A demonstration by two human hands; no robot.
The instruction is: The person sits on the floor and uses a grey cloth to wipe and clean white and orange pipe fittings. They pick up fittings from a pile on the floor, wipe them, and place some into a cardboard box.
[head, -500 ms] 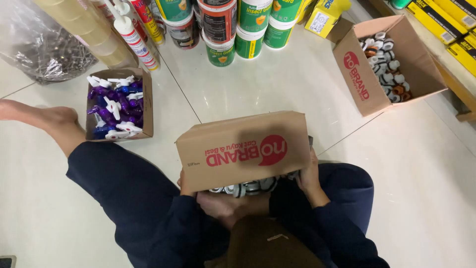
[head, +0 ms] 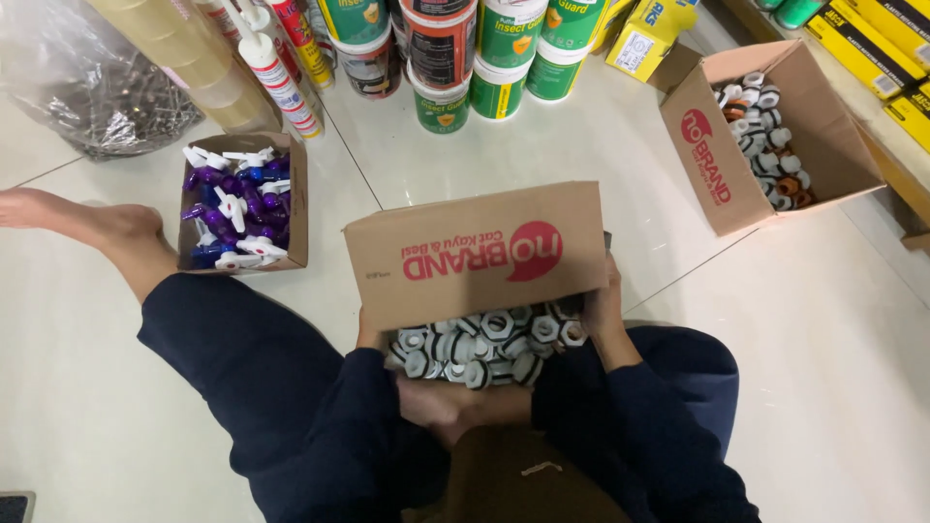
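Observation:
A brown cardboard box (head: 475, 252) with a red logo rests in my lap, tilted toward me. It holds several white and black ring-shaped plastic fittings (head: 484, 344). My left hand (head: 368, 334) grips the box's left lower edge, mostly hidden behind the cardboard. My right hand (head: 603, 300) clasps its right side, fingers pressed on the wall. Both arms wear dark blue sleeves, and I sit on the tiled floor with my bare left foot (head: 87, 225) stretched out to the left.
A small box of purple and white taps (head: 237, 203) sits left. Another open box of fittings (head: 775, 131) lies at the upper right. Paint tubs (head: 441, 58), sealant tubes (head: 276, 77) and a clear bag of dark nails (head: 87, 87) line the back.
The box has tipped a little more toward me, so more of the fittings show. Both hands keep their hold on it.

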